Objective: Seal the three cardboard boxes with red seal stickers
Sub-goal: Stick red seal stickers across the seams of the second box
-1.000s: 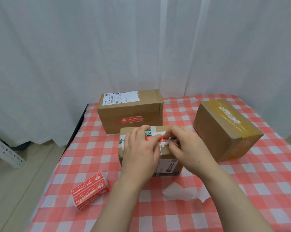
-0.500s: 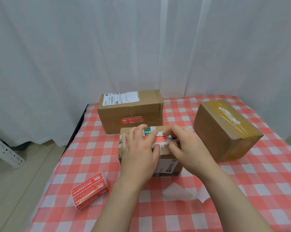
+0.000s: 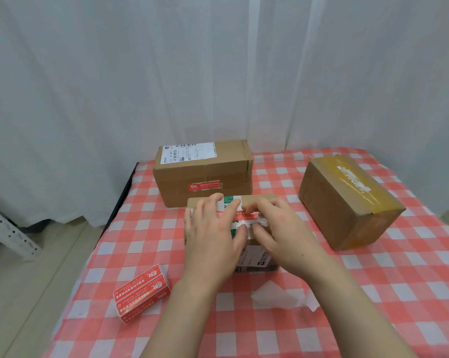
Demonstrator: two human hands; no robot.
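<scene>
At the far left, off the surface, a pale metal rack stood on the floor in front of a white curtain. On the near left of the red-and-white checked surface lay a red sticker pack, tilted and well apart from the boxes. Farther back on the left stood the labelled box, with a white shipping label on its top and a red seal sticker already across its near face.

Just in front of it, in the middle, sat the small box. A second red sticker lay across its top, beside a strip of clear tape. The left hand lay flat over the left part of that box. Its grip was wide, with the fingers fairly straight and spread, the fingertips near the far edge and the thumb resting by the tape. The right hand rested on the right part of the same box with its fingers bent. Its forefinger tip was down on the sticker and its thumb was close to the left thumb. Whether its grip pinched the sticker's end or only pressed it, I could not tell.

Near the right forearm, a scrap of white backing paper lay on the cloth. At the right stood the taped box, turned at an angle, with yellowish tape along its top.
</scene>
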